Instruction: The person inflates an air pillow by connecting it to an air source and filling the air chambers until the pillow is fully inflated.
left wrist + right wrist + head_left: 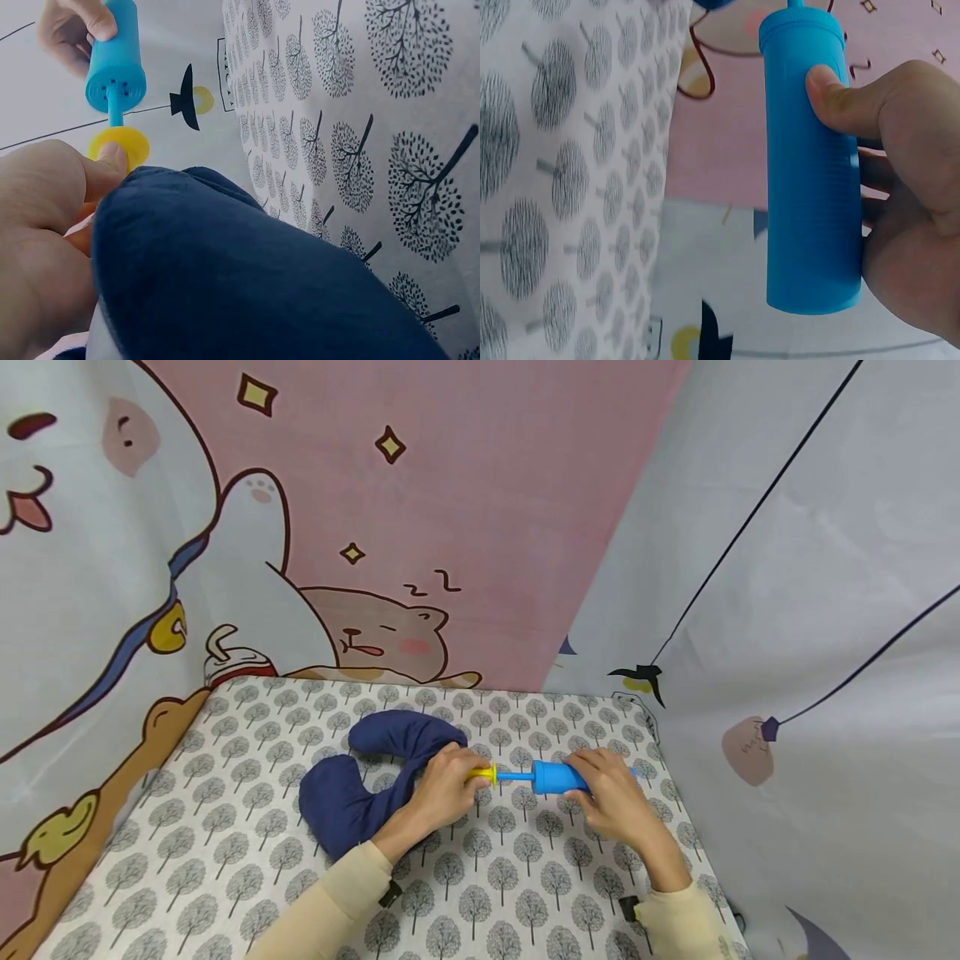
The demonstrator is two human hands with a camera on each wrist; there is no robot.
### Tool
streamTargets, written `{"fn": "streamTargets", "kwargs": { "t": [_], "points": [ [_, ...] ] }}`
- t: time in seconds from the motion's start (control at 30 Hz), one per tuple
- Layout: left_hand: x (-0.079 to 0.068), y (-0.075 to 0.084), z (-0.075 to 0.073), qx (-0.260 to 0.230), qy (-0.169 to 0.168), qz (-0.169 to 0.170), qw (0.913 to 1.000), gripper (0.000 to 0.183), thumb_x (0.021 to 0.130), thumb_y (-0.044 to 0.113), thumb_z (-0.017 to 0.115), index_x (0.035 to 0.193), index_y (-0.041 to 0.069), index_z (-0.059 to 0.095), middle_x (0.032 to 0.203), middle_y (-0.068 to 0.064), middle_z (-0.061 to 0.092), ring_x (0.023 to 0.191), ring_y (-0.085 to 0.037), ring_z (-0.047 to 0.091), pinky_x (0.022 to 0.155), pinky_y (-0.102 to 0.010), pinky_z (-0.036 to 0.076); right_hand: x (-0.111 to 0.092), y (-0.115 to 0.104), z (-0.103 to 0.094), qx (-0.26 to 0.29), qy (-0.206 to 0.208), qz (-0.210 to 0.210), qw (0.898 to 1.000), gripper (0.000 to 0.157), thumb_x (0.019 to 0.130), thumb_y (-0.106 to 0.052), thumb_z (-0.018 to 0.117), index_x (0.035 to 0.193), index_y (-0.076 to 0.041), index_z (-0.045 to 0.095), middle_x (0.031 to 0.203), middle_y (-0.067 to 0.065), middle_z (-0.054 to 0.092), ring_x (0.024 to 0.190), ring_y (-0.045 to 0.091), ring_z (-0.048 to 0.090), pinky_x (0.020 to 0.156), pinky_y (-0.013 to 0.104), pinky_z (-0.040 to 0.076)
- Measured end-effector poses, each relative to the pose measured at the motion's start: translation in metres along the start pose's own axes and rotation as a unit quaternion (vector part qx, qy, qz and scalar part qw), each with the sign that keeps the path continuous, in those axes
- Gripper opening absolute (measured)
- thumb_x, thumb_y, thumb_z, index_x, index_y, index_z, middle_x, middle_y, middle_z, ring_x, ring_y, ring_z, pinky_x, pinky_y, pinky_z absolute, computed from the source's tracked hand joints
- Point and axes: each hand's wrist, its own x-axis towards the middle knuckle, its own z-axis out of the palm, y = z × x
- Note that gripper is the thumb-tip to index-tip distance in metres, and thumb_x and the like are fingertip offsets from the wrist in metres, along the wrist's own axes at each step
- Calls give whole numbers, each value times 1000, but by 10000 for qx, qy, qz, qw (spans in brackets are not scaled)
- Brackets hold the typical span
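A blue hand pump [552,777] with a thin blue rod and a yellow flanged end [129,142] is held level between both hands. The left hand [444,787] grips the yellow end, its thumb against the flange. Around the ribbed blue barrel [810,180] curl the fingers of the right hand [611,795], with the thumb along its side. A navy U-shaped neck pillow [336,806] lies directly by the left hand, its opening toward the left. Whether the left fingers also hold the pillow is hidden. A length of rod shows between barrel and flange.
The table [480,877] wears a white cloth printed with grey trees. Behind it hangs a pink cartoon backdrop [495,527]; a pale curtain [810,610] with dark lines borders the right side.
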Motion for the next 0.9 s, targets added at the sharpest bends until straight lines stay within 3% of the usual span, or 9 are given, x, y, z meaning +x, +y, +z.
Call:
{"fn": "streamTargets", "kwargs": {
  "t": [0.43, 0.6, 0.9],
  "points": [
    [2, 0, -1, 57, 9, 48, 10000, 23, 93, 13, 91, 114, 5, 87, 103, -9, 85, 89, -26, 69, 81, -39, 62, 25, -28, 24, -296, 197, -450, 9984, 53, 87, -18, 98, 132, 1, 76, 129, 16, 80, 117, 38, 72, 107, 60, 59],
    [4, -2, -5, 191, -37, 162, 9997, 22, 94, 15, 90, 114, 7, 87, 105, -7, 87, 87, -23, 67, 79, -36, 61, 17, -15, 19, -158, 188, -259, 9994, 54, 87, -17, 98, 133, 2, 76, 131, 18, 79, 120, 40, 73, 109, 63, 58],
    [3, -4, -6, 255, -179, 59, 9995, 21, 95, 17, 89, 114, 9, 87, 104, -5, 86, 85, -21, 65, 79, -34, 58, -12, 22, 0, -46, 162, 65, 9998, 53, 88, -10, 95, 135, 4, 75, 135, 23, 77, 124, 46, 72, 107, 68, 57]
  ]
}}
